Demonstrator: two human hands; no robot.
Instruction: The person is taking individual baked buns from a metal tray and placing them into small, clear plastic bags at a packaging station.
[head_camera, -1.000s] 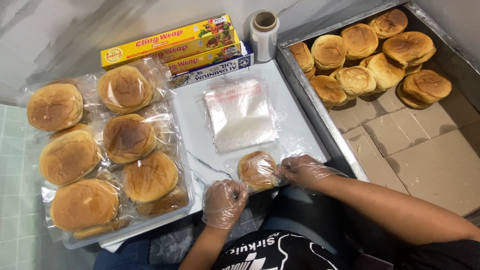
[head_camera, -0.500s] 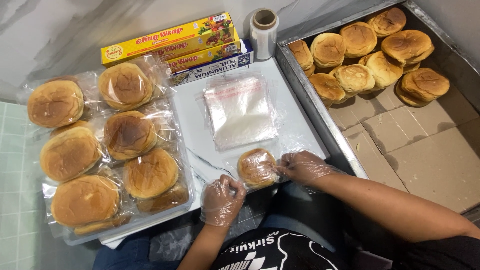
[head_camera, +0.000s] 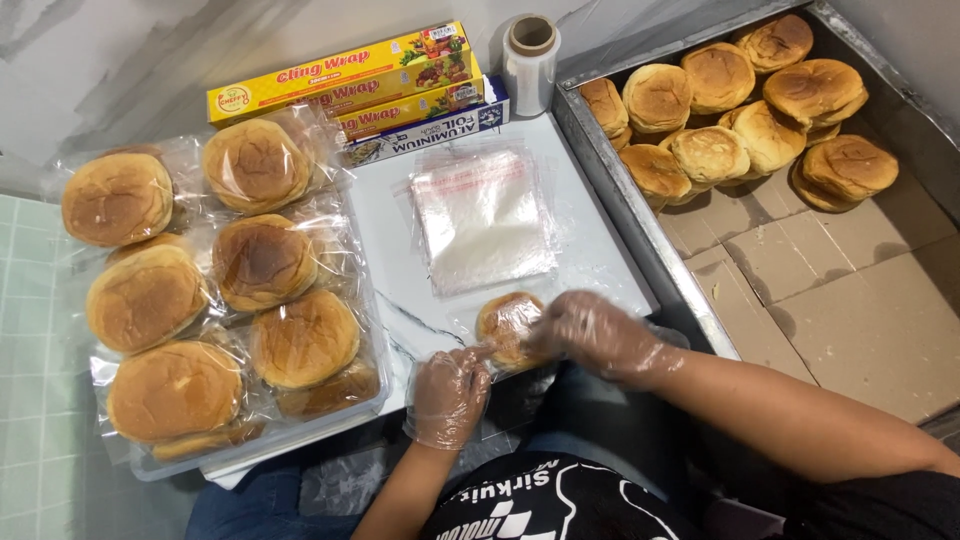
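A bun (head_camera: 505, 322) in a clear bag lies at the near edge of the white table (head_camera: 395, 240), between both gloved hands. The right hand (head_camera: 597, 335) rests on the bun's right side, fingers curled over it and gripping bag and bun. The left hand (head_camera: 448, 393) sits just below and left of the bun, fingers loosely bent, one fingertip stretched out to touch the bag's edge. Just beyond the bun lies a flat stack of clear bags (head_camera: 483, 217). To the left, a tray (head_camera: 300, 432) holds bagged buns (head_camera: 262, 262) in two rows. At the far edge of the table lie yellow wrap boxes (head_camera: 345, 75), a foil box (head_camera: 425, 132) and an upright roll of film (head_camera: 530, 50). On the right, a metal bin (head_camera: 640, 215) lined with cardboard holds unwrapped buns (head_camera: 745, 110) piled at its far end.
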